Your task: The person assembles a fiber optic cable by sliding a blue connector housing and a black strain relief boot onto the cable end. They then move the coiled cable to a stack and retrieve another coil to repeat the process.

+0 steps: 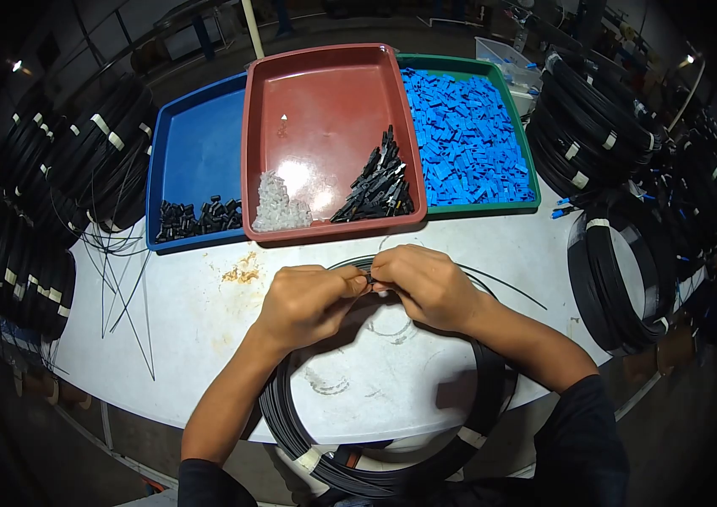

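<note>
A coil of black cable (pixel 282 416) with pale tape bands lies at the table's front edge, partly overhanging it. My left hand (pixel 308 300) and my right hand (pixel 426 286) meet at the coil's far side. The fingers of both are pinched together around a small dark piece at the cable, mostly hidden by the fingertips. A loose cable end (pixel 515 291) reaches out to the right past my right hand.
Behind my hands stand a blue tray (pixel 198 127) with black parts, a red tray (pixel 325 101) with clear and black parts, and a green tray (pixel 521 139) of blue pieces. Cable coils (pixel 621 279) flank both sides. Loose cables (pixel 126 304) hang at the left.
</note>
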Tool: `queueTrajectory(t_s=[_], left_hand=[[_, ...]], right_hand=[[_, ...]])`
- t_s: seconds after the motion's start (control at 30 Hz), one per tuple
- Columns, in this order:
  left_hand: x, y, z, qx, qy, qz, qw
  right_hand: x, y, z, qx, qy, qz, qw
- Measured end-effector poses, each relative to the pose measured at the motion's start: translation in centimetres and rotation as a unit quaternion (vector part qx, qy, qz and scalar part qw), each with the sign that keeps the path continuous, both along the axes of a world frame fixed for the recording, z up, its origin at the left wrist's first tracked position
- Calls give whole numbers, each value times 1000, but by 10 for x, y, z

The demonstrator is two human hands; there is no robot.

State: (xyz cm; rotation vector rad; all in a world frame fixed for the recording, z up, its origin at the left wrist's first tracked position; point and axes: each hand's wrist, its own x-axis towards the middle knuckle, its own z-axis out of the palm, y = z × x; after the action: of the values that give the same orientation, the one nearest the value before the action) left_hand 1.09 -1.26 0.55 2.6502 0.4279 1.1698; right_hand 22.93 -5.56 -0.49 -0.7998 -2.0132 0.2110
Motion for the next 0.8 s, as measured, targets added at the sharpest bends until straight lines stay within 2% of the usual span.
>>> queueTrajectory(t_s=[0.03, 0.07, 0.13, 0.17, 0.3, 0.33, 0.37, 0.4, 0.43, 0.47, 0.5, 0.53, 0.6, 0.67, 0.73, 0.77, 0.8], left_hand=[[1, 1, -6, -80, -51, -4, 996], [3, -1, -5, -81, -51, -4, 995], [5, -6, 2, -325, -62, 11, 944], [5, -7, 5, -372, -66, -15, 926], [8, -10, -3, -432, -127, -53, 891], [7, -10, -2, -330, -83, -29, 940], [7, -9, -1, -223, -38, -5, 974], [6, -7, -1, -223, -38, -6, 974], [6, -3, -2, -53, -15, -25, 998], [6, 1, -2, 117, 8, -42, 992], [6, 0, 2, 235, 31, -39, 971], [6, 2, 3, 235, 31, -39, 971], [5, 3, 5, 338, 34, -33, 940], [5, 4, 4, 318, 24, -31, 947], [2, 5, -2, 219, 3, -31, 975], [2, 4, -3, 139, -12, -25, 990], [2, 1, -4, 138, -12, -25, 990]], right_hand=[[0, 0, 4, 81, -47, -15, 995], [1, 1, 6, 162, -93, -29, 982], [3, 0, 5, 191, -110, -37, 975], [3, -2, 7, 198, -114, -33, 973], [1, -4, 5, 183, -100, -15, 978], [1, -4, 5, 185, -100, -15, 978], [2, -4, 4, 129, -82, -11, 988], [2, -5, 4, 73, -63, -8, 995], [2, -7, 6, 53, -56, -10, 997], [2, -8, 5, 53, -56, -11, 997], [2, -9, 4, -14, -25, -2, 1000], [2, -9, 4, -81, 5, 6, 997], [1, -8, 6, -103, 35, 25, 994], [0, -6, 6, -126, 64, 43, 989], [-2, -6, 3, -48, 16, 7, 999], [-2, -5, 3, -49, 16, 9, 999], [-1, -3, 3, 32, -23, -2, 999]])
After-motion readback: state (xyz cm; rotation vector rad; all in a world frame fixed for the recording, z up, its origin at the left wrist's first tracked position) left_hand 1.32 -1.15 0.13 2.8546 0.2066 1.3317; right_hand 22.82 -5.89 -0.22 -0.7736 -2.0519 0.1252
